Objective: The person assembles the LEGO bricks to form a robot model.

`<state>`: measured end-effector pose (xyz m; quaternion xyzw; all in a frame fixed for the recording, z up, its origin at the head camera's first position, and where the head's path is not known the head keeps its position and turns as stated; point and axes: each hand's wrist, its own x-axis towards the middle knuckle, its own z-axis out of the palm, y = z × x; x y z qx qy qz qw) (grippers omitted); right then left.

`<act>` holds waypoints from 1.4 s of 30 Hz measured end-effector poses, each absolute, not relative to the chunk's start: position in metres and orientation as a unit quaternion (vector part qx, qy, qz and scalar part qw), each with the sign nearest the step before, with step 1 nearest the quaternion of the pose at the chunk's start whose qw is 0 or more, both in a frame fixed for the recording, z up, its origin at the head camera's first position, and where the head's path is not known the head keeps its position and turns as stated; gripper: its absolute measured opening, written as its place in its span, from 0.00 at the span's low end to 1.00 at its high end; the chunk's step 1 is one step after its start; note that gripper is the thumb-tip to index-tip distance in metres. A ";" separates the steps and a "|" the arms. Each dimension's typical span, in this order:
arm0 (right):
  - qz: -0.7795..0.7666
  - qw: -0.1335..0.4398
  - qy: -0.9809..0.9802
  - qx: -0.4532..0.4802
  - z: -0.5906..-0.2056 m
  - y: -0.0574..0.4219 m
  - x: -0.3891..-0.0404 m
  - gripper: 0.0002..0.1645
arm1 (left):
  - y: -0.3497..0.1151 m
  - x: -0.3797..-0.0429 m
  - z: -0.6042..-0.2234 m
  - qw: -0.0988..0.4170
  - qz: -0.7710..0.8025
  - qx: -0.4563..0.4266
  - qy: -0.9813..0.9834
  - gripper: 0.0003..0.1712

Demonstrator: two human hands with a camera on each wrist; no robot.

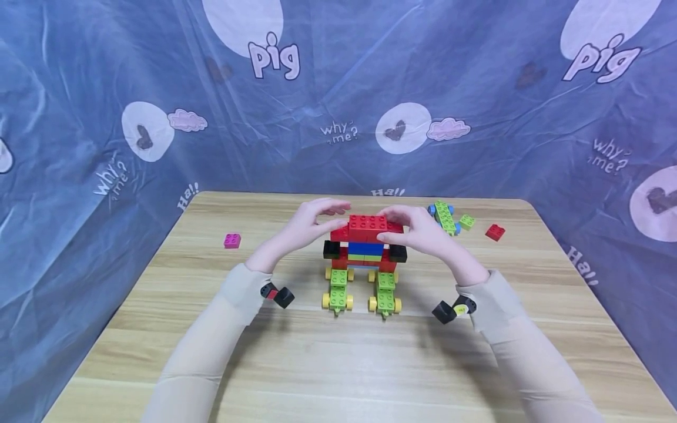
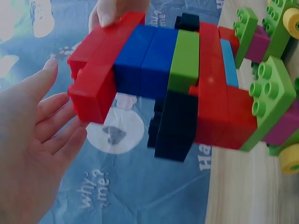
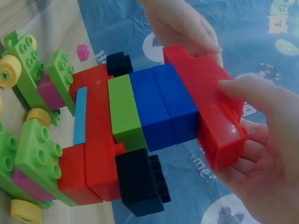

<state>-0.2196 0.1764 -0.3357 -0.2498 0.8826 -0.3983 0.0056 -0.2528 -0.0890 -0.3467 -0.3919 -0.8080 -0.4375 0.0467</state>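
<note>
A building-block figure (image 1: pixel 366 249) stands upright in the middle of the table on two lime-green wheeled bases (image 1: pixel 338 291) with yellow wheels. Its body stacks red, lime and blue bricks (image 2: pixel 148 60), with a black brick (image 3: pixel 140 179) jutting out on each side. Wide red bricks (image 1: pixel 367 222) form the top. My right hand (image 1: pixel 418 229) grips the right end of these red bricks, thumb (image 3: pixel 243 91) on the near face and fingers behind. At the left end, my left hand (image 2: pixel 39 126) is spread with straight, parted fingers, fingertips right at the red brick's edge.
A magenta brick (image 1: pixel 231 241) lies on the left of the wooden table (image 1: pixel 338 370). Behind my right hand are a lime wheeled base (image 1: pixel 445 218) with blue wheels, a lime brick (image 1: pixel 467 221) and a red brick (image 1: pixel 495 232). A printed blue cloth (image 1: pixel 338 100) hangs around the table.
</note>
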 end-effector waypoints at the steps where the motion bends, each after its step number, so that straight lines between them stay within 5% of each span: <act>1: -0.395 0.005 0.883 -0.253 -0.335 0.176 -0.220 0.27 | -0.091 -0.255 -0.347 0.050 -0.440 -0.389 -0.808 0.23; 21: -0.377 -0.016 0.877 -0.297 -0.321 0.155 -0.224 0.29 | -0.132 -0.313 -0.405 0.041 -0.424 -0.306 -0.852 0.27; 42: -0.373 -0.003 0.891 -0.259 -0.323 0.147 -0.222 0.27 | -0.142 -0.344 -0.447 -0.084 -0.369 -0.256 -0.890 0.41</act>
